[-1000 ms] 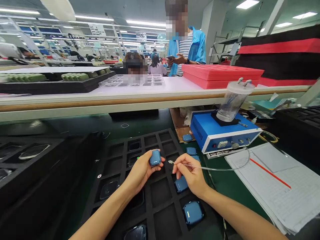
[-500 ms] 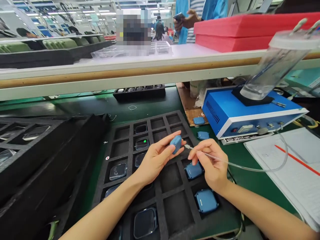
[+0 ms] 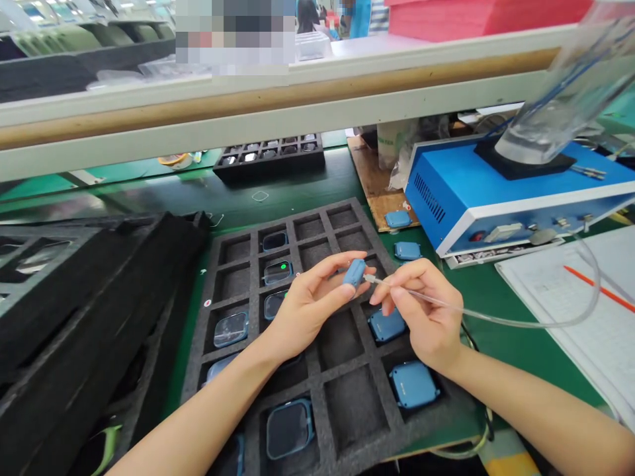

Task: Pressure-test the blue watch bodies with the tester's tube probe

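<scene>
One blue case (image 3: 354,272), long axis leaning right; clear tube (image 3: 436,301) points left.

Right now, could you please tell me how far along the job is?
Probably partway. The screen-up watches in the black tray may be done, though nothing confirms it. The left hand holds a blue case; the right hand holds a clear tube, its tip at that case. Perhaps left: the back-up cases in the tray.
</scene>
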`<state>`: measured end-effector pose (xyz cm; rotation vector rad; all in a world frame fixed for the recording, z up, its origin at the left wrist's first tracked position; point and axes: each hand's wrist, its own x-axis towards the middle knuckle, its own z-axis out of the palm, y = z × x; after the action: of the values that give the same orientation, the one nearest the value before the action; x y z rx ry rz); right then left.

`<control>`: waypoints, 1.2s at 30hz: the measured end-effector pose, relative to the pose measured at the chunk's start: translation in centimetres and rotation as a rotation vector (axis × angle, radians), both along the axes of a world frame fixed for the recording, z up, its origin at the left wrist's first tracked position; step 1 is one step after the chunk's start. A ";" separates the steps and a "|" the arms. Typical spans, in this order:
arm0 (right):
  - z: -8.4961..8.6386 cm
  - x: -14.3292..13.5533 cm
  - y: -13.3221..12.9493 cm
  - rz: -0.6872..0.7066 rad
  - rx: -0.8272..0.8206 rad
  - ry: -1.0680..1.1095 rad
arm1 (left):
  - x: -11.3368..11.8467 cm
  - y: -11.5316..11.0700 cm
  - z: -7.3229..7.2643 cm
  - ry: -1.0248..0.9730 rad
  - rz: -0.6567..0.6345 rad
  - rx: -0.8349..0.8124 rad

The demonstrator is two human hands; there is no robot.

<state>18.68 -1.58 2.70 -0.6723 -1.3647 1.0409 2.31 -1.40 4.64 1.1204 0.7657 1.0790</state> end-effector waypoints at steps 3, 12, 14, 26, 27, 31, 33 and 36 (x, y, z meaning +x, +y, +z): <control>0.0 0.0 0.0 -0.003 0.011 -0.010 | 0.0 0.0 0.0 0.012 0.002 0.015; -0.1 0.1 0.0 0.016 0.048 0.012 | -0.1 0.0 0.0 0.032 -0.037 0.033; -0.1 0.1 0.0 0.021 0.051 0.019 | -0.1 0.0 -0.1 0.029 -0.041 0.039; -0.1 0.3 -0.1 -0.029 0.062 0.012 | -0.1 0.0 0.1 0.030 -0.044 0.058; -0.1 0.3 0.0 -0.026 0.060 0.004 | -0.2 0.0 0.1 0.031 -0.045 0.060; 0.1 0.2 0.0 -0.016 0.070 -0.004 | -0.2 0.0 0.2 0.027 -0.041 0.070; 0.1 0.2 0.0 -0.010 0.075 -0.001 | -0.2 0.0 0.2 0.028 -0.036 0.075; 0.1 0.2 -0.1 -0.010 0.080 -0.002 | -0.2 0.0 0.1 0.037 -0.038 0.083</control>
<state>18.88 -1.64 2.80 -0.6203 -1.3961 0.9723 2.08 -1.35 4.77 1.2234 0.7314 1.0685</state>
